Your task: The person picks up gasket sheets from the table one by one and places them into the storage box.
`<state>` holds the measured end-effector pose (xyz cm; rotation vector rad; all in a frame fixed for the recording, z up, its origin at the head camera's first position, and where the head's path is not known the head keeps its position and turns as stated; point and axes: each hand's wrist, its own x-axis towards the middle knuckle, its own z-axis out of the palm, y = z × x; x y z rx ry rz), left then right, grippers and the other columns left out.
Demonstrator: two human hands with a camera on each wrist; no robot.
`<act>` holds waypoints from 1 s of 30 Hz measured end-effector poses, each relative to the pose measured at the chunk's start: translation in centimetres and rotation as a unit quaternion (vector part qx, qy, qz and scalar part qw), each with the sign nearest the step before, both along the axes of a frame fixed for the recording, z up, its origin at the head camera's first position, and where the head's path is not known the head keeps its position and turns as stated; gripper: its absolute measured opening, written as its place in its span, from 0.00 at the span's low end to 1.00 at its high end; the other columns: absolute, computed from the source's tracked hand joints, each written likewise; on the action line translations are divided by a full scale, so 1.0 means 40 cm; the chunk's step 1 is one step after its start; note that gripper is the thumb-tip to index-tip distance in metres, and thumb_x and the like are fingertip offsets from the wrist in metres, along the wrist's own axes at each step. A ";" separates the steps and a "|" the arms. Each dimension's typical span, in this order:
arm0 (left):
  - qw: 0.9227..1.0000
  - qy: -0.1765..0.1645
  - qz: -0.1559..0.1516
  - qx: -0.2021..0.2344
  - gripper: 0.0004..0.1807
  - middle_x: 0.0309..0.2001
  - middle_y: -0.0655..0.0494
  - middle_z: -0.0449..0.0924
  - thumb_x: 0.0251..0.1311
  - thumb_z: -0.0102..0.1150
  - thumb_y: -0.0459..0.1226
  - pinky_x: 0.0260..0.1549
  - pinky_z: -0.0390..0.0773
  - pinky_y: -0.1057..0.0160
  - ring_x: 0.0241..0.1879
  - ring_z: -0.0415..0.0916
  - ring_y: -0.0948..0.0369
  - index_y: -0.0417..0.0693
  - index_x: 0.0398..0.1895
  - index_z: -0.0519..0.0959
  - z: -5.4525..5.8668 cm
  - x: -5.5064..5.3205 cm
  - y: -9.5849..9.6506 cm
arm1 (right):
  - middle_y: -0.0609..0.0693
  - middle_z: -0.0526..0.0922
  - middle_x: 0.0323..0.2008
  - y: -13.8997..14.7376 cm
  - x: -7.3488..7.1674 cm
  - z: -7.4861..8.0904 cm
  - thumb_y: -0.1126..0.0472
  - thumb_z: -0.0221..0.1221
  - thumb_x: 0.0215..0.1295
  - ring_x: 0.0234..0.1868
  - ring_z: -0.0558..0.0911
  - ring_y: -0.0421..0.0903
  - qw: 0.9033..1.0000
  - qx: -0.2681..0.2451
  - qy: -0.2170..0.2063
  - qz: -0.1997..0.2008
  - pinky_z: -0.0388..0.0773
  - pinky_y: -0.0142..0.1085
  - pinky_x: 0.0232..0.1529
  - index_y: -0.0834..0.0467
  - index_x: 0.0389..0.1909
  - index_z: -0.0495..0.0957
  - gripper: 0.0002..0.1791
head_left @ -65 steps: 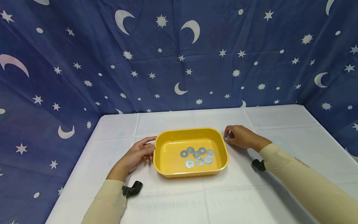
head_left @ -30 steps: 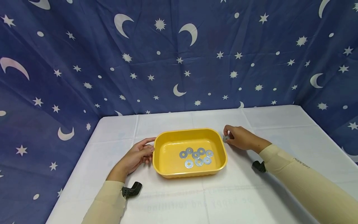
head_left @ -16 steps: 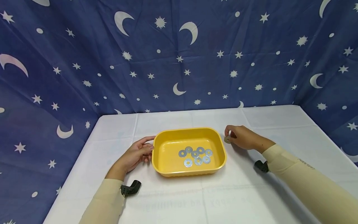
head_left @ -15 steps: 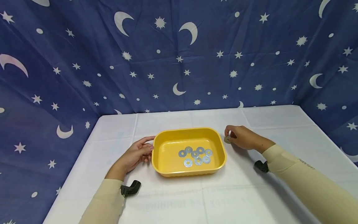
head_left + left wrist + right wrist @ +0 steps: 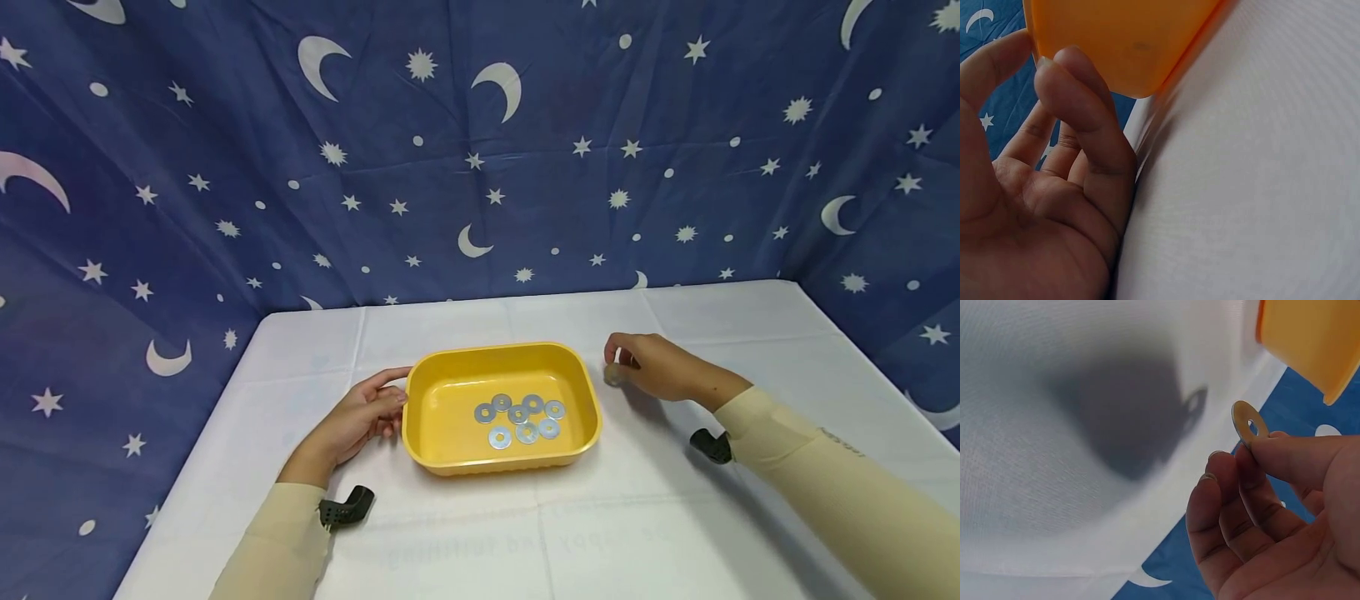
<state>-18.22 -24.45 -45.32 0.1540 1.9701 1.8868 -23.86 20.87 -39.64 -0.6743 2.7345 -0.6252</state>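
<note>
A yellow plastic tray (image 5: 495, 468) stands on the white-covered table, with several flat metal washers (image 5: 492, 439) lying in its right half. To its left my left hand (image 5: 352, 425) rests on the cloth, fingers loosely bent and fingertips touching the tray's left wall. Off the right end of the tray, my right hand (image 5: 663, 368) pinches a single washer (image 5: 1240, 419) between thumb and fingertips. In the right wrist view that washer is raised off the cloth and tilted, its centre hole visible. The other fingers of this hand are half curled.
A white cloth (image 5: 465, 542) with creases and faint lettering covers the table. Behind and at the sides hangs a dark blue curtain (image 5: 390, 108) printed with moons and stars. A black wrist camera mount (image 5: 348, 508) sits beside each forearm.
My right hand has drawn slightly away from the tray to the right, and the pinched washer has turned in its fingers. My left hand and the washers in the tray stay as they were.
</note>
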 end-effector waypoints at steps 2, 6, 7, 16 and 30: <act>1.000 -0.001 0.000 0.000 0.32 0.36 0.57 0.79 0.70 0.57 0.40 0.24 0.78 0.73 0.26 0.74 0.65 0.48 0.74 0.61 -0.001 0.001 -0.001 | 0.51 0.79 0.29 -0.002 0.003 0.007 0.73 0.57 0.65 0.28 0.73 0.44 1.000 -0.002 0.003 0.005 0.75 0.34 0.32 0.56 0.42 0.75 0.10; 1.000 -0.005 0.001 -0.001 0.32 0.35 0.58 0.79 0.70 0.58 0.40 0.24 0.78 0.73 0.26 0.74 0.65 0.49 0.74 0.62 0.001 0.002 0.000 | 0.53 0.81 0.31 -0.008 0.009 0.021 0.73 0.56 0.66 0.29 0.74 0.44 1.000 -0.008 0.004 0.010 0.76 0.34 0.32 0.56 0.42 0.75 0.09; 1.000 -0.006 0.001 0.000 0.31 0.35 0.58 0.79 0.70 0.58 0.40 0.24 0.78 0.73 0.26 0.74 0.65 0.50 0.74 0.62 0.001 0.001 0.000 | 0.53 0.81 0.32 -0.009 0.011 0.024 0.73 0.56 0.67 0.29 0.74 0.44 1.000 -0.010 0.004 0.011 0.77 0.34 0.32 0.57 0.42 0.75 0.10; 1.000 -0.007 -0.004 0.006 0.32 0.34 0.58 0.80 0.70 0.57 0.40 0.24 0.78 0.73 0.26 0.74 0.65 0.49 0.75 0.61 0.009 0.001 0.000 | 0.50 0.79 0.29 -0.034 0.027 0.064 0.73 0.55 0.67 0.28 0.73 0.43 0.997 -0.048 0.051 0.014 0.76 0.33 0.28 0.57 0.42 0.75 0.09; 1.000 -0.007 -0.004 0.006 0.33 0.34 0.58 0.79 0.70 0.58 0.41 0.24 0.78 0.72 0.26 0.74 0.64 0.49 0.75 0.61 0.004 -0.001 -0.002 | 0.47 0.79 0.29 -0.125 0.047 0.133 0.71 0.57 0.69 0.26 0.73 0.43 0.992 -0.082 0.085 0.045 0.76 0.32 0.26 0.55 0.43 0.76 0.08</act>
